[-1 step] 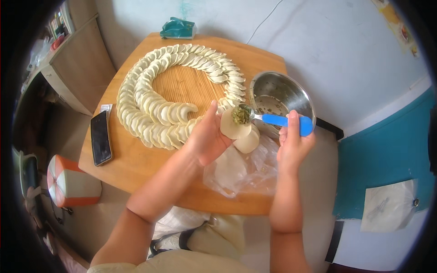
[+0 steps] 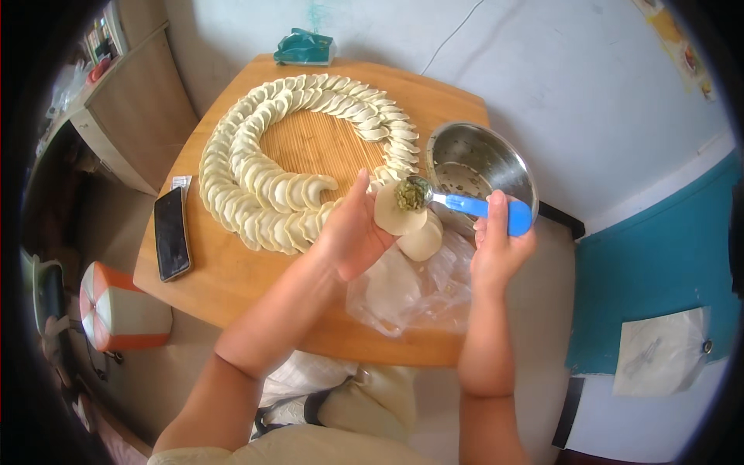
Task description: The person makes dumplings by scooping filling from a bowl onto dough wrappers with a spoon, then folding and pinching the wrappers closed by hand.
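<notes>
My left hand (image 2: 353,236) holds a round dumpling wrapper (image 2: 393,218) on its fingers, thumb raised at the side. A green chopped filling (image 2: 409,196) sits on the upper part of this wrapper, at the bowl of a metal spoon. My right hand (image 2: 504,252) is closed round the blue handle of that spoon (image 2: 469,204). Just below the held wrapper, more round wrappers (image 2: 421,244) lie on a clear plastic bag (image 2: 446,298). Beyond my right hand stands a steel mixing bowl (image 2: 508,155) with bits of filling on its inside. Folded dumplings (image 2: 249,167) overlap in curved rows to the left.
The dumplings rest on a round slatted mat (image 2: 310,143) on the wooden table (image 2: 232,271). A phone (image 2: 171,234) lies near the left edge, and a teal packet (image 2: 304,48) at the far edge. An orange-and-white stool (image 2: 128,310) stands on the floor at left; a wall rises behind.
</notes>
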A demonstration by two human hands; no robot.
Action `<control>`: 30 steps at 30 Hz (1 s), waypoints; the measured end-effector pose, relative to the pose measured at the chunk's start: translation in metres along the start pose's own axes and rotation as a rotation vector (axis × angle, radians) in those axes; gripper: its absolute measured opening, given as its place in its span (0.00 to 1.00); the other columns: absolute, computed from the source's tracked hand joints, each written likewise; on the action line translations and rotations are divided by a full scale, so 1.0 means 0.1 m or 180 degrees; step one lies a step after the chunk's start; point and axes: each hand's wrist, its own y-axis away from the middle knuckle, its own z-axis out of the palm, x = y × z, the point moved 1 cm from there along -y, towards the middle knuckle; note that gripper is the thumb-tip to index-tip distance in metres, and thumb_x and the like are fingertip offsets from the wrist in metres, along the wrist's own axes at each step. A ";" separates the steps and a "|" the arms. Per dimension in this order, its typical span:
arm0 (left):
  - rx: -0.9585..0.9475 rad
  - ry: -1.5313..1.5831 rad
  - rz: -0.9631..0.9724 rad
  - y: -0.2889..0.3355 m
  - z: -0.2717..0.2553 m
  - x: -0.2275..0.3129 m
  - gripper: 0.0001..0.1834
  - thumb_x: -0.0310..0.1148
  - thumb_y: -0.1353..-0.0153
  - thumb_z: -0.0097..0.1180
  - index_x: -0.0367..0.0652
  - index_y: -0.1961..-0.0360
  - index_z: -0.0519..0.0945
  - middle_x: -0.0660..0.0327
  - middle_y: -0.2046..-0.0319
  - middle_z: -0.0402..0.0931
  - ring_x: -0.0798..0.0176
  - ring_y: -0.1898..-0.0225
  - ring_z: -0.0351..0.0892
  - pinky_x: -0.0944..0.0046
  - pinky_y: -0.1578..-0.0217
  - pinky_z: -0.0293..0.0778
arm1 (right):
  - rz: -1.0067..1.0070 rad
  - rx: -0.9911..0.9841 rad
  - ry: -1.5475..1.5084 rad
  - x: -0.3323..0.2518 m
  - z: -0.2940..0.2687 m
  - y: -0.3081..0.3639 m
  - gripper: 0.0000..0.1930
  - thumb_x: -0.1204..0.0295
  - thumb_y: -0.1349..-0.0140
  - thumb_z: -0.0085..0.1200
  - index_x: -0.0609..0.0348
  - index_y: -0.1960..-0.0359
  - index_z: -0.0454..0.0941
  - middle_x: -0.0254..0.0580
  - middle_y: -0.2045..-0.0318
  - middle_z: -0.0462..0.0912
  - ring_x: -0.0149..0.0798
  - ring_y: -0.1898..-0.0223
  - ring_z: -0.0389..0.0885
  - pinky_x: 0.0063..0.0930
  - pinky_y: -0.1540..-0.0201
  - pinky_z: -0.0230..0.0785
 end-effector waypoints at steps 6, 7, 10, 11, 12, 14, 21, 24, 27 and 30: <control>-0.0014 0.0029 0.0246 0.01 -0.04 0.10 0.39 0.54 0.30 0.16 0.25 0.40 0.58 0.45 0.43 0.66 0.52 0.40 0.64 0.56 0.36 0.56 | -0.2828 -0.0800 0.0916 -0.03 0.10 0.11 0.05 0.78 0.47 0.61 0.63 0.70 0.77 0.40 0.78 0.78 0.32 0.81 0.73 0.23 0.79 0.64; -0.0010 -0.0038 0.0258 0.02 -0.04 0.12 0.39 0.54 0.31 0.15 0.25 0.40 0.59 0.45 0.44 0.67 0.52 0.41 0.65 0.56 0.36 0.56 | -0.3177 -0.1005 0.1131 -0.07 0.12 0.12 0.09 0.76 0.50 0.64 0.61 0.68 0.77 0.39 0.80 0.76 0.36 0.82 0.71 0.24 0.80 0.63; 0.0083 0.0069 0.0279 0.00 -0.08 0.15 0.39 0.54 0.31 0.15 0.24 0.42 0.61 0.45 0.46 0.68 0.51 0.42 0.66 0.55 0.37 0.56 | -0.3801 -0.1553 0.1467 -0.10 0.16 0.18 0.12 0.72 0.51 0.66 0.59 0.65 0.78 0.35 0.81 0.73 0.34 0.83 0.70 0.23 0.82 0.62; 0.0091 0.0074 0.0296 0.00 -0.10 0.17 0.39 0.54 0.31 0.15 0.24 0.42 0.61 0.45 0.46 0.68 0.51 0.42 0.66 0.55 0.37 0.56 | -0.4049 -0.1523 0.1540 -0.09 0.20 0.20 0.14 0.69 0.52 0.67 0.57 0.64 0.78 0.33 0.81 0.69 0.32 0.83 0.69 0.22 0.83 0.61; 0.0130 0.0090 0.0297 -0.01 -0.11 0.19 0.40 0.54 0.31 0.15 0.24 0.43 0.61 0.45 0.46 0.68 0.51 0.42 0.66 0.55 0.37 0.57 | -0.4052 -0.1535 0.1529 -0.07 0.22 0.21 0.14 0.69 0.52 0.67 0.57 0.64 0.78 0.33 0.81 0.69 0.32 0.83 0.69 0.22 0.83 0.61; 0.0176 0.0111 0.0312 0.00 -0.12 0.22 0.40 0.55 0.31 0.16 0.24 0.43 0.61 0.44 0.46 0.68 0.50 0.42 0.66 0.55 0.37 0.57 | -0.4337 -0.1631 0.1766 -0.03 0.23 0.26 0.14 0.68 0.51 0.66 0.55 0.65 0.78 0.32 0.79 0.69 0.31 0.82 0.68 0.21 0.83 0.61; 0.0265 0.0099 0.0398 0.02 -0.13 0.34 0.41 0.55 0.31 0.18 0.20 0.43 0.58 0.41 0.45 0.66 0.49 0.42 0.66 0.56 0.37 0.58 | -0.4523 -0.1920 0.1980 -0.02 0.32 0.35 0.13 0.68 0.53 0.66 0.53 0.65 0.78 0.31 0.77 0.68 0.30 0.80 0.68 0.20 0.82 0.64; 0.0330 0.0080 0.0440 0.05 -0.12 0.40 0.41 0.55 0.31 0.18 0.19 0.42 0.55 0.40 0.44 0.64 0.47 0.41 0.65 0.56 0.36 0.59 | -0.4452 -0.2049 0.2110 0.00 0.33 0.36 0.13 0.67 0.53 0.66 0.53 0.65 0.79 0.30 0.77 0.69 0.30 0.78 0.69 0.20 0.81 0.65; 0.0379 0.0151 0.0430 0.03 -0.18 0.43 0.41 0.55 0.31 0.19 0.18 0.41 0.52 0.39 0.44 0.63 0.46 0.41 0.65 0.56 0.36 0.59 | -0.4431 -0.2080 0.2126 0.02 0.33 0.36 0.14 0.66 0.54 0.67 0.52 0.65 0.79 0.30 0.77 0.69 0.30 0.77 0.69 0.21 0.81 0.65; 0.0447 0.0337 0.0418 0.01 -0.20 0.43 0.41 0.55 0.31 0.19 0.18 0.40 0.51 0.39 0.45 0.63 0.46 0.41 0.65 0.55 0.36 0.60 | -0.4419 -0.2144 0.2104 0.02 0.32 0.34 0.14 0.66 0.54 0.67 0.52 0.66 0.80 0.29 0.77 0.69 0.30 0.77 0.69 0.21 0.81 0.65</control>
